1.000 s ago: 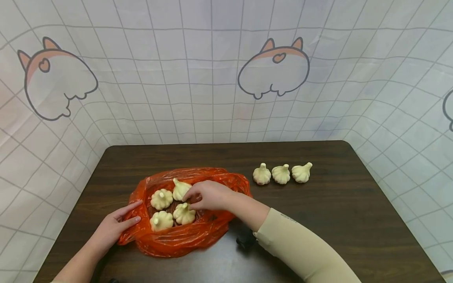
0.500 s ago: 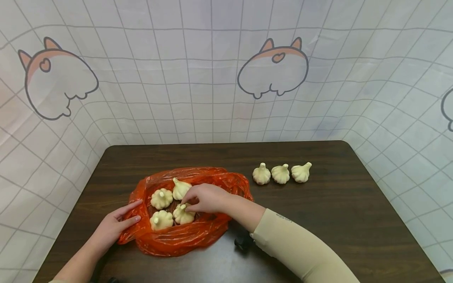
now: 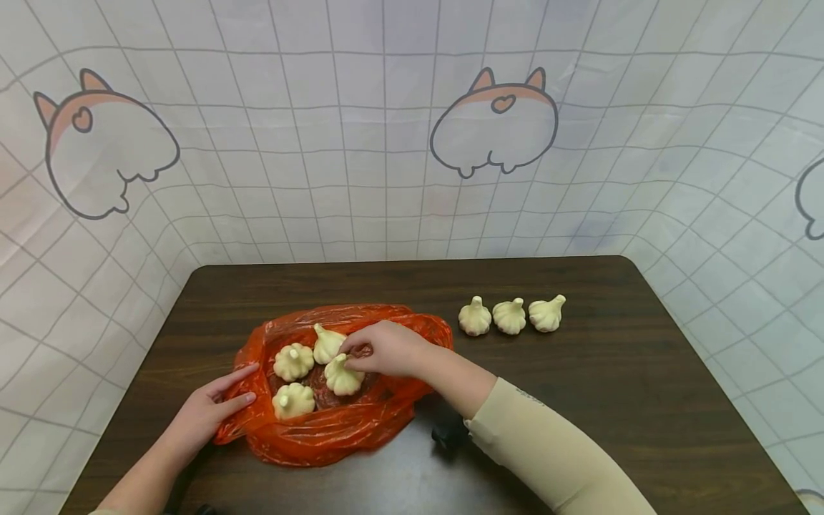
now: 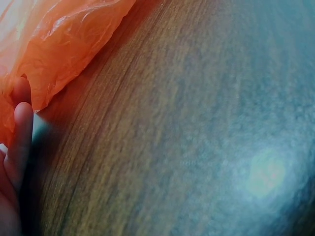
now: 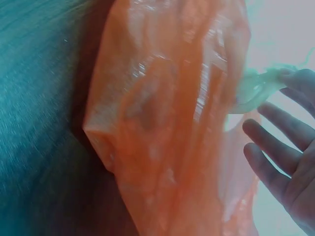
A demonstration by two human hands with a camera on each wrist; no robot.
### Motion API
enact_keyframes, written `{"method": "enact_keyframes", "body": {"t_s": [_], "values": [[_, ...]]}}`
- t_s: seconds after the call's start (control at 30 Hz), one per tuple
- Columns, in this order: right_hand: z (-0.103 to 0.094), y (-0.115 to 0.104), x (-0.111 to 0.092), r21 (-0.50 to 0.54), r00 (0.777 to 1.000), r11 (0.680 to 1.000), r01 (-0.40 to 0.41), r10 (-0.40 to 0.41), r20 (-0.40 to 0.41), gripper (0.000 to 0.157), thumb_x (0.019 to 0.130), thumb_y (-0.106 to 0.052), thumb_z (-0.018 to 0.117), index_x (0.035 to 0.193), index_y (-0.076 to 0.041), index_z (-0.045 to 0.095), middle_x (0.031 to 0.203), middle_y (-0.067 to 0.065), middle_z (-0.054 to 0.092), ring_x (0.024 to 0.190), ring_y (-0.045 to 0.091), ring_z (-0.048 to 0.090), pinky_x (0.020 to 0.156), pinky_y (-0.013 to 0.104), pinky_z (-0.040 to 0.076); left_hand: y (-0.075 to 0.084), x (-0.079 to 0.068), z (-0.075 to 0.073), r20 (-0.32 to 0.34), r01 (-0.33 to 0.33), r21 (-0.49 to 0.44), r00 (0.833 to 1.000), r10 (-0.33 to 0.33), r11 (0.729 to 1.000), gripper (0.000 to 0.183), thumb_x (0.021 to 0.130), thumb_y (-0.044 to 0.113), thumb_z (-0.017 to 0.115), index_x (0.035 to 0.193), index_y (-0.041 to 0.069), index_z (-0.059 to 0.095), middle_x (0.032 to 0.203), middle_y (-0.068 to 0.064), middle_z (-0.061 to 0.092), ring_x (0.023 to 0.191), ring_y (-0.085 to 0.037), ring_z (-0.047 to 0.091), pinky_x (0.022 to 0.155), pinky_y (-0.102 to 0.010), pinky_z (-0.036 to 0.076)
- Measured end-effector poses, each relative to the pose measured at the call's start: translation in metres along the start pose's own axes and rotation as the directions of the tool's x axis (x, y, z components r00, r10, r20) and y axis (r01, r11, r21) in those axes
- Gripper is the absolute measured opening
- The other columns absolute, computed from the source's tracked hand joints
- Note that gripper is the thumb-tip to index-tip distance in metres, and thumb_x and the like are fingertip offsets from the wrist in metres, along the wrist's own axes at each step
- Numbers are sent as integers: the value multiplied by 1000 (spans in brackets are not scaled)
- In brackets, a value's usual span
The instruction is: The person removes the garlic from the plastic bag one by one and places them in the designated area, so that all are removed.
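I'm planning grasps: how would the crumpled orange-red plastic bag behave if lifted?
The crumpled orange-red plastic bag would likely flop, judging by its creased folds. Its glossy highlights suggest it may feel slippery. The round cream-coloured garlic bulbs inside could shift.

dark wood-grain table | crumpled orange-red plastic bag, left | three garlic bulbs, row, far right

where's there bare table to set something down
Widest: table right of the three loose garlic bulbs, beyond the sleeve. A narrower strip lies between the bag and the table's far edge. Crowded: the bag's mouth, with four bulbs and the right grip.
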State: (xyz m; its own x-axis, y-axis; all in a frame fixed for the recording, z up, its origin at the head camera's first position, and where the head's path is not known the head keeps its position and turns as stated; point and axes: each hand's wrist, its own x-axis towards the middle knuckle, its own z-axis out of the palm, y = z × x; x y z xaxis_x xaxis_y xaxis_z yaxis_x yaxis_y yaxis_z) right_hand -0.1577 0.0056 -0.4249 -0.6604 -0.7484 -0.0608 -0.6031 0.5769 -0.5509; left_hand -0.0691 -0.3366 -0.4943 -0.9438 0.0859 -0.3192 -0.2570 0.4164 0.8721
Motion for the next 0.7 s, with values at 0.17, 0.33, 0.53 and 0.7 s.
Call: {"method": "enact_keyframes", "body": {"t_s": [0.17,0.33,0.53,0.7], "values": [[-12,3,-8,30,999,999,-22,23,-48,23,95,-37,68,117,-31,73,104,-18,68,75,3,57,69,22,48,0,1,0,-2,3,-5,1000,-3,1000,69,94,40,67,153,15,41,156,-24,30,131,-35,45,85,-27,54],[-26,9,-20,39,993,999,-19,23,-115,20,95,-33,69,114,-30,73,103,-19,69,76,2,59,71,24,49,1,1,0,-3,4,8,1000,-4,1000,69,94,41,67,153,16,41,156,-24,30,134,-38,42,86,-26,54],[-41,17,-36,64,986,997,-48,57,-157,23,95,-33,67,116,-26,72,107,-15,71,91,3,63,81,27,51,2,0,-1,-5,18,32,1000,-18,999,70,93,43,67,153,16,41,157,-24,30,136,-40,39,88,-29,54],[-52,29,-53,106,976,992,-72,92,-195,23,95,-30,68,117,-23,72,109,-9,71,102,10,66,86,31,53,3,0,0,-6,22,43,1000,-21,999,71,93,43,67,153,16,41,156,-25,30,136,-41,39,88,-30,54]]}}
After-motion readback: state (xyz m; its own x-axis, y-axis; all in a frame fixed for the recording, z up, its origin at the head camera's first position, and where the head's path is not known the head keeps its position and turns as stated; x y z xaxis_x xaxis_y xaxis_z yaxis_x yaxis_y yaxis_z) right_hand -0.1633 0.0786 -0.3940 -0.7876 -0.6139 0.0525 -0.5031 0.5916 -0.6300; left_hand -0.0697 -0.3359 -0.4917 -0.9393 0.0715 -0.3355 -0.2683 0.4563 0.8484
